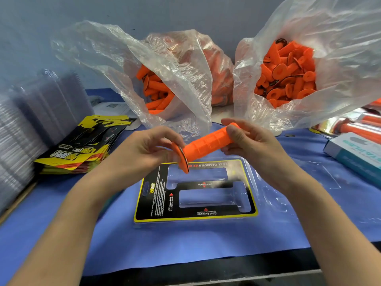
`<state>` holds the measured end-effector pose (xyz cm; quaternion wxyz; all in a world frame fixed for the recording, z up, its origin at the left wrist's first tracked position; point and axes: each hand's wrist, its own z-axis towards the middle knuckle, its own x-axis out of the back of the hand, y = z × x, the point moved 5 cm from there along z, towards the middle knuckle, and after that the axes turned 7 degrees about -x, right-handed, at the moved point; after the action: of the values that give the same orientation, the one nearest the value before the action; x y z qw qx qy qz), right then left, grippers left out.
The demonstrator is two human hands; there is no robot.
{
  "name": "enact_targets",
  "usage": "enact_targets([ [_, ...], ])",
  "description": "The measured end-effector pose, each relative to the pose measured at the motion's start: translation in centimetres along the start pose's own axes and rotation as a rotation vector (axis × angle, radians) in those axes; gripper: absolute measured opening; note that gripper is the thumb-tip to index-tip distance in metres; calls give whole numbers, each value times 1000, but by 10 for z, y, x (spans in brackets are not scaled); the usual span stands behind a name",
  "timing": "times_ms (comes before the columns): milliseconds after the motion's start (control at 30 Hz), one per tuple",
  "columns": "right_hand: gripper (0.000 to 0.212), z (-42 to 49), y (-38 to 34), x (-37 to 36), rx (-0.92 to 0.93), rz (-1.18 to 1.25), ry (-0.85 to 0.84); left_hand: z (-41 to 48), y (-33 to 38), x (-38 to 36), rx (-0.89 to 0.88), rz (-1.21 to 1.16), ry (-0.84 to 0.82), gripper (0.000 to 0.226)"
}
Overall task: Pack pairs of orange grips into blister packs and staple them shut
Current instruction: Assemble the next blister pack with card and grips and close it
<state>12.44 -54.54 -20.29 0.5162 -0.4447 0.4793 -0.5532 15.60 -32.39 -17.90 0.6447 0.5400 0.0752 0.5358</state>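
Observation:
An orange grip point(206, 144) with a round flange is held level above an open blister pack point(195, 193). My left hand point(152, 147) pinches the flange end. My right hand point(245, 139) grips the other end, fingers curled round it. The blister pack lies flat on the blue mat with a black and yellow card insert and two empty grip-shaped cavities. Its clear lid point(299, 182) is folded open to the right.
Two clear plastic bags of orange grips stand at the back, one at the middle point(165, 87), one at the right point(288, 75). A stack of yellow-black cards point(82, 145) and stacked clear blisters point(31, 120) lie left. Packed blisters point(354, 124) and a box point(358, 153) lie right.

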Motion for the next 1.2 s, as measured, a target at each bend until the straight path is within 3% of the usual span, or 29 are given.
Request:
enact_targets([
  [67, 35, 0, 0, 0, -8, 129, 10, -4, -7, 2, 56, -182, 75, 26],
  [167, 34, -3, 4, -4, -5, 128, 19, -9, -18, -8, 181, -443, 82, 37],
  [300, 30, -8, 13, -7, -9, 84, 35, -11, -19, -15, 175, -133, 121, 36],
  [433, 29, -12, 15, -5, -7, 24, -14, -15, -21, -11, 131, -43, 148, 31],
  [633, 17, -15, 23, 3, 23, -424, -13, -18, -27, -9, 88, 185, 99, 28],
  [833, 30, -17, 32, 3, 64, -808, 5, -28, -46, -10, 108, 428, 52, 34],
  [1200, 32, -19, 41, 2, 142, -1056, -23, -37, -61, -16, 145, 566, -43, 53],
])
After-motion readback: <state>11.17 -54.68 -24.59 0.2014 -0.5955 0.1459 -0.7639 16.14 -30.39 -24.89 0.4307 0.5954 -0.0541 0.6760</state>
